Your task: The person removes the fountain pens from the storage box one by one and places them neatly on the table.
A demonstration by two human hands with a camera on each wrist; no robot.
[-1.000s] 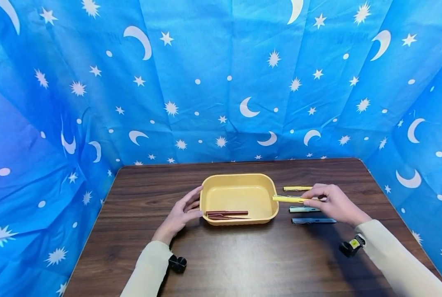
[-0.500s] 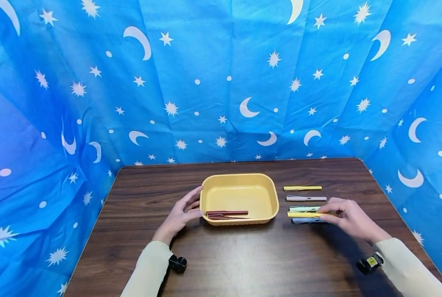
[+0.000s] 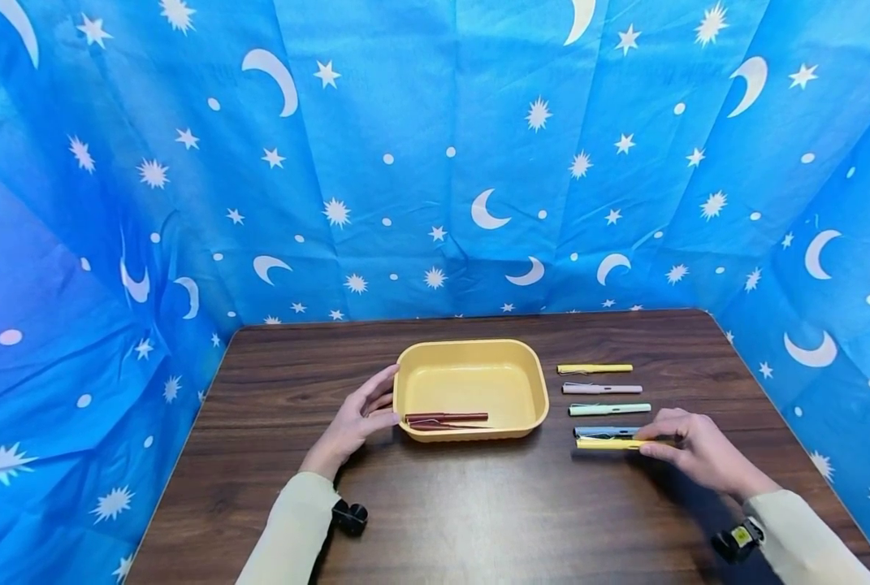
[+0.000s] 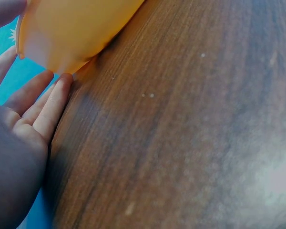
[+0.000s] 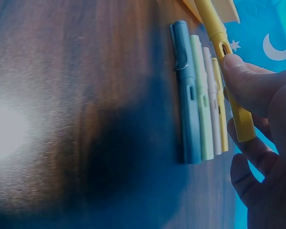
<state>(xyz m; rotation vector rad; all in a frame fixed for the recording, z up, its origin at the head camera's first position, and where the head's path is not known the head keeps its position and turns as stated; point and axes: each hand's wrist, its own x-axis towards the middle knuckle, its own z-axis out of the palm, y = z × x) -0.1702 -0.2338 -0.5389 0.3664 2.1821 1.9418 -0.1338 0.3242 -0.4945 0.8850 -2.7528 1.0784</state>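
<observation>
In the head view, my left hand (image 3: 352,424) rests its thumb and fairly straight fingers on the left side of a yellow tray (image 3: 471,383). The left wrist view shows these fingers against the tray's outer wall (image 4: 69,38). My right hand (image 3: 694,451) pinches a yellow fountain pen (image 3: 604,444) by its barrel, raised above the table in the right wrist view. Just behind it lies a grey-blue pen (image 3: 603,432). Beyond that, a pale green pen (image 3: 610,409), a pale lilac pen (image 3: 601,389) and a second yellow pen (image 3: 595,369) form a row.
Dark red pens (image 3: 445,418) lie along the tray's near side. A brown wood-grain table (image 3: 464,520) carries everything. Blue cloth (image 3: 405,187) with moons and stars hangs behind and at both sides. A black camera sits on each wrist.
My right hand has carried the yellow fountain pen from beside the tray's right rim toward me and right, past the green and grey-blue pens. My left hand stays at the tray.
</observation>
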